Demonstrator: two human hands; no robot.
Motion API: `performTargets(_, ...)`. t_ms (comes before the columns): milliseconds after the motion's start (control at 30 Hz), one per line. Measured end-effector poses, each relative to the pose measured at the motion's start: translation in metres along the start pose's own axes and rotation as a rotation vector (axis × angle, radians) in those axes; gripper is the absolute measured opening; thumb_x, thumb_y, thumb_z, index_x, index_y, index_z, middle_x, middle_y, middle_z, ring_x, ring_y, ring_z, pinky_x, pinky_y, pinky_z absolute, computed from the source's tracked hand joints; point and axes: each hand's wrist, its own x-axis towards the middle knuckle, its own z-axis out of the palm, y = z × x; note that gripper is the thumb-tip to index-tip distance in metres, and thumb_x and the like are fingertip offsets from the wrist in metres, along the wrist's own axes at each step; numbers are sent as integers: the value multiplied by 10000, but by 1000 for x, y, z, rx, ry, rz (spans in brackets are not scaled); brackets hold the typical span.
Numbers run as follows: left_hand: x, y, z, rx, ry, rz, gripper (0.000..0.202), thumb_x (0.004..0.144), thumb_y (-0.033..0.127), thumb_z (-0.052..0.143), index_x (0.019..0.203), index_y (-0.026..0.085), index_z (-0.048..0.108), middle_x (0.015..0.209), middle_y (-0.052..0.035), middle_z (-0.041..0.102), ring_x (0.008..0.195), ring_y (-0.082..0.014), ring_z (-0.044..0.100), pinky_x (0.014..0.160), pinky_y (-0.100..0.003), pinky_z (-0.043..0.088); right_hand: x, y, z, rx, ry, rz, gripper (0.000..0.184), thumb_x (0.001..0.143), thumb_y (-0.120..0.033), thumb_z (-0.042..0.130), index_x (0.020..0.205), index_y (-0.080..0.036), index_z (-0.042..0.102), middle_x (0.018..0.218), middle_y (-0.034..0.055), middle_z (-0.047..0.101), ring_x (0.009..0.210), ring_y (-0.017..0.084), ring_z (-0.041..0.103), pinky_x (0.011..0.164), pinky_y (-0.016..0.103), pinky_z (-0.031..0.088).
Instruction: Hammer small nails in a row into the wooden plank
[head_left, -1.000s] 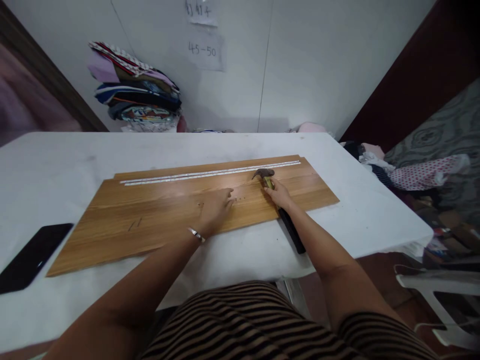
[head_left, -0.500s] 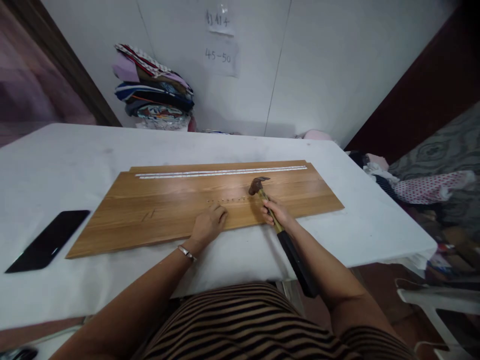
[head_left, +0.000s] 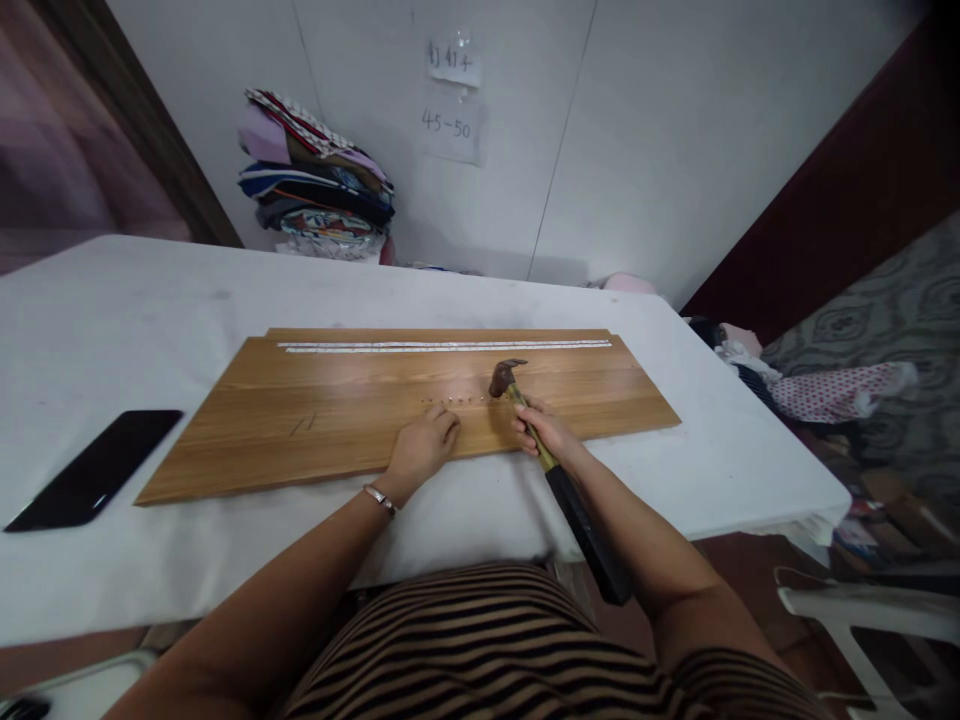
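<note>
Right grip (head_left: 546, 432): closed round the handle of a hammer (head_left: 577, 515), near its head; the head is held just ahead of the grip, at the end of a row of nails (head_left: 450, 401) in the board (head_left: 315, 425). Left grip (head_left: 421, 447): curled, rested on the board near the right grip, behind the nails; whether anything is pinched cannot be told. Phone (head_left: 94, 467): laid on the desk (head_left: 112, 300), well left of the left grip.

A paper sheet (head_left: 451, 126) taped to the wall reads "45-50"; the note above is illegible.
</note>
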Motion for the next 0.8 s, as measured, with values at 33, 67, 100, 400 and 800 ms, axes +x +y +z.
performTargets(33,0,0,0,-1,4,2,285,1015,290,428,981,217,702,1071,-91,690,992,-222,654,867,-337,510,0,0,1,2,2,-1,454,713,-490,770,899,-261,425,580,-127,468,350,59,350,320,197,237)
performTargets(67,0,1,0,-1,6,5,287,1016,291,428,979,215,702,1070,-94,691,995,-225,654,872,-341,510,-1,-1,1,5,3,-4,459,710,-491,773,901,-261,426,582,-128,470,349,58,350,321,197,239)
performTargets(100,0,1,-1,0,5,7,290,1018,290,426,977,212,703,1070,-95,692,996,-227,655,875,-345,509,-1,-3,1,10,0,-7,459,712,-489,775,913,-261,430,588,-127,474,350,58,353,323,197,241)
performTargets(400,0,3,-3,-3,5,9,298,1020,278,425,979,200,710,1080,-93,694,985,-224,659,846,-340,503,0,-5,6,-9,8,31,425,721,-451,758,897,-255,425,580,-124,472,353,55,355,322,186,217)
performTargets(800,0,-2,4,-28,50,21,263,1009,278,467,951,211,714,1042,-80,691,940,-209,652,812,-313,483,0,-5,7,-19,23,48,427,734,-460,773,954,-243,478,577,-127,483,344,48,351,332,186,219)
